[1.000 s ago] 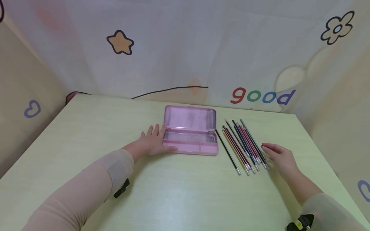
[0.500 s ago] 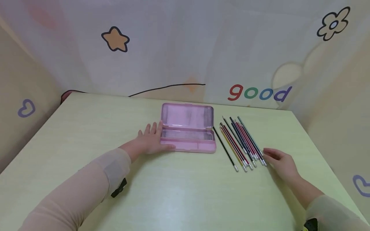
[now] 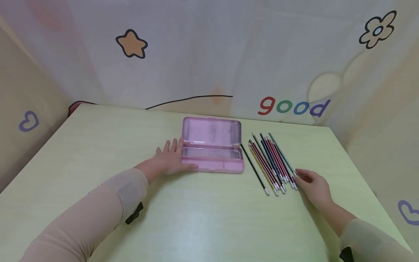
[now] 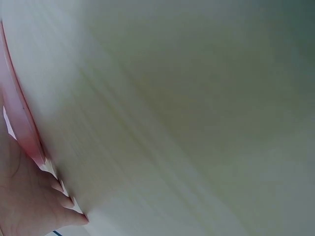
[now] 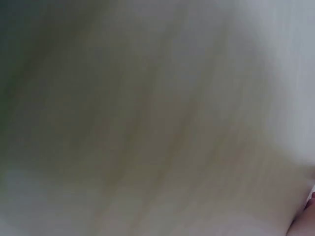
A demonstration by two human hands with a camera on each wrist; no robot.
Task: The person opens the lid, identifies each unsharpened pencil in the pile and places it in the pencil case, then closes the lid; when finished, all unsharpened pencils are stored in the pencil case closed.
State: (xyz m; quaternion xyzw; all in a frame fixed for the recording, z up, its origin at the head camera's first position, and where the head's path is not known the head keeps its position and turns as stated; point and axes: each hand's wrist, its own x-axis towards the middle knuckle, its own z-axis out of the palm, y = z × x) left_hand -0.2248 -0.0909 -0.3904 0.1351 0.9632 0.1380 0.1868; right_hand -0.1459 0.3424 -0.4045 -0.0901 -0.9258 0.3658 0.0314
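Here the left hand (image 3: 170, 161) lies flat at frame centre, its fingers (image 3: 179, 145) straight against the left end of the open pink case (image 3: 212, 151), thumb along its near edge. Right of the case, a row of pencils (image 3: 270, 163) lies side by side on the desk (image 3: 98, 145). At lower right, the right hand (image 3: 312, 187) touches the near ends of the outermost pencils, its fingers loosely curled; whether they pinch one I cannot tell.

Soft even light, wrist views blurred
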